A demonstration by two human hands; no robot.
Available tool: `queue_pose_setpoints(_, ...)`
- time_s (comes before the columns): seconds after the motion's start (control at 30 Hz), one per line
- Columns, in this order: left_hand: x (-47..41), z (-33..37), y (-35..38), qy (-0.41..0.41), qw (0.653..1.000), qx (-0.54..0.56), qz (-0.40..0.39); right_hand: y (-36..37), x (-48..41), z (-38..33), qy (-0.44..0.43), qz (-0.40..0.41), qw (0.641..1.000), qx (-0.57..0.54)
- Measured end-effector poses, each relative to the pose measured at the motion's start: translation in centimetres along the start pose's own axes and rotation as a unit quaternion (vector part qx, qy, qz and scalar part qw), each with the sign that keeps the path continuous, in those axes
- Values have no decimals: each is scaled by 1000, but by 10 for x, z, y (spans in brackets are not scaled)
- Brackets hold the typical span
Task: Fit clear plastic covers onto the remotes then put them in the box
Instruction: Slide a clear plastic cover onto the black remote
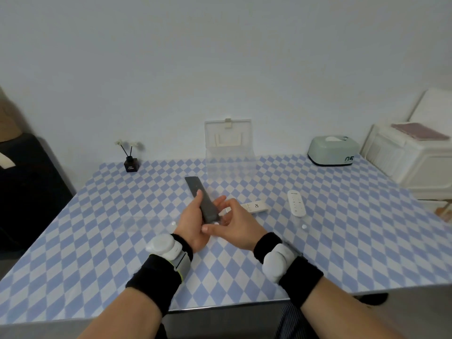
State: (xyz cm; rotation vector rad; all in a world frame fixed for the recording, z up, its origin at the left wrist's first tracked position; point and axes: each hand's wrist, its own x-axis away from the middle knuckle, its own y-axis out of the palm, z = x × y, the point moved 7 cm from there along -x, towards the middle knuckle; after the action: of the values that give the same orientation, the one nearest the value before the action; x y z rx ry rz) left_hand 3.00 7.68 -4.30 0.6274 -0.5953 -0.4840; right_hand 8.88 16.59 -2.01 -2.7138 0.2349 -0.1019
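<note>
My left hand (193, 223) grips a long black remote (198, 192) from the left, above the table's middle, with its far end pointing away from me. My right hand (234, 223) pinches a clear plastic cover (216, 223) at the remote's near end; the cover is barely visible apart from a small white dot. Two white remotes lie to the right, a rectangular one (255, 207) and an oval one (296, 203). Faint clear covers with white dots lie on the table at left (173, 223) and right (304, 226). The clear box (231, 165) stands behind with its lid (227, 135) up.
The table (97, 241) has a blue-and-white diamond cloth and stands against the wall. A black reed diffuser (131, 163) is at the back left and a pale green tissue box (332, 150) at the back right. White drawers (411, 157) stand off the right side.
</note>
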Motion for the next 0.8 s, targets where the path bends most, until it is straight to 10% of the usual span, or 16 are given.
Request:
queue_pose_setpoints(0.3, -3, -33, 32, -34, 958, -275, -76, -53, -4, 30, 18, 30, 991, 128)
queue_pose_setpoints(0.47, -21, -11, 24, 69, 898, -430, 55, -112, -4, 68, 141, 174, 937, 268)
queue_pose_setpoints(0.8, -19, 34, -7, 171, 814, -541, 124, -126, -14, 91, 238, 128, 855, 442)
